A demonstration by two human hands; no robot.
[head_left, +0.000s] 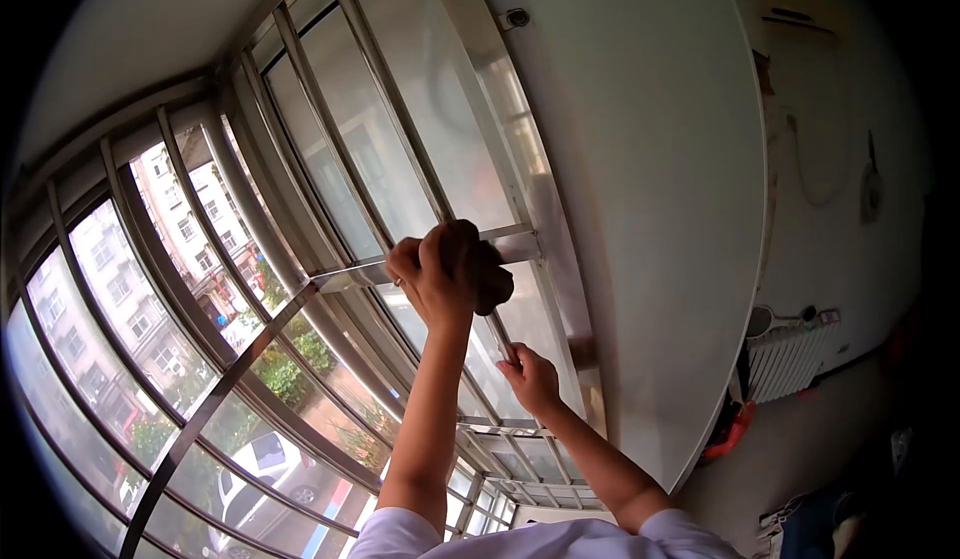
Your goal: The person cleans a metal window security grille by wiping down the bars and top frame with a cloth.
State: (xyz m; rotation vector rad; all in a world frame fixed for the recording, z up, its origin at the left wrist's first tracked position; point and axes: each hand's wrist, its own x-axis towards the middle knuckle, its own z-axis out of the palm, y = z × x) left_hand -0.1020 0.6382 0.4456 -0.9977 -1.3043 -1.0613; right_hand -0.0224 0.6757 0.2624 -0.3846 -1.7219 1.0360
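My left hand [432, 277] is closed round a dark, bunched cloth [493, 281], which it presses against the metal window bars where an upright meets the flat crossbar [350, 276]. A ring shows on one finger. Lower and to the right, my right hand [532, 381] grips an upright metal bar [498, 333] just below the cloth. The cloth and my left hand hide the joint behind them. Behind these bars stands a frosted window pane [440, 99] in a metal frame.
A barred window [190, 289] curves along the left, with a white car [270, 469], greenery and buildings outside. A smooth pale panel [640, 189] rises on the right. Beyond it are a white radiator [795, 359], a red item [735, 429] and the floor.
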